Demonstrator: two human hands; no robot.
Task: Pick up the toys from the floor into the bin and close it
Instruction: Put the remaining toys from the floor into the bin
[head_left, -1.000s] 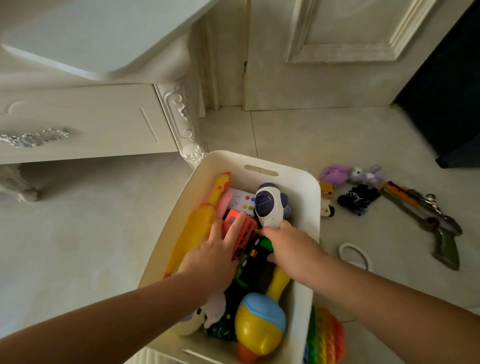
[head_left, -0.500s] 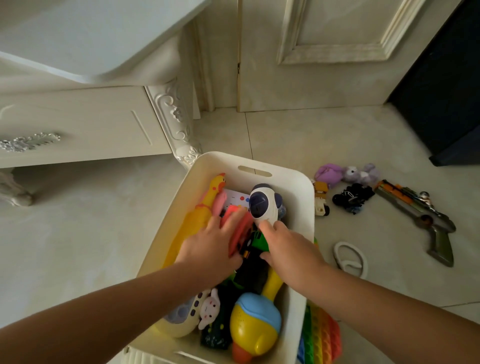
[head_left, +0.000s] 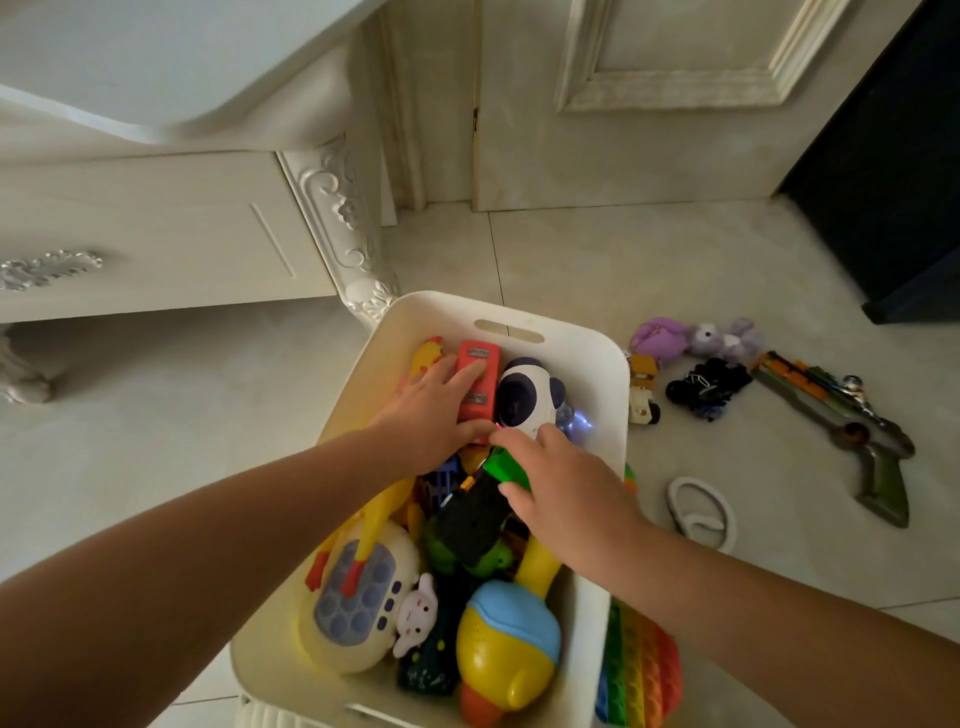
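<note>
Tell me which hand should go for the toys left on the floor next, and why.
Right hand, probably. The purple plush, black toy car, toy gun and white ring all lie right of the bin, on its side. The left hand lies on the red toy across the bin.

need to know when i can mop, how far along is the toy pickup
Partly done. The cream plastic bin is nearly full. In hand: left hand presses a red toy bus; right hand rests on a green-and-black toy. Left: purple plush toys, camouflage toy gun, white ring, rainbow pop mat; no lid on.
</note>
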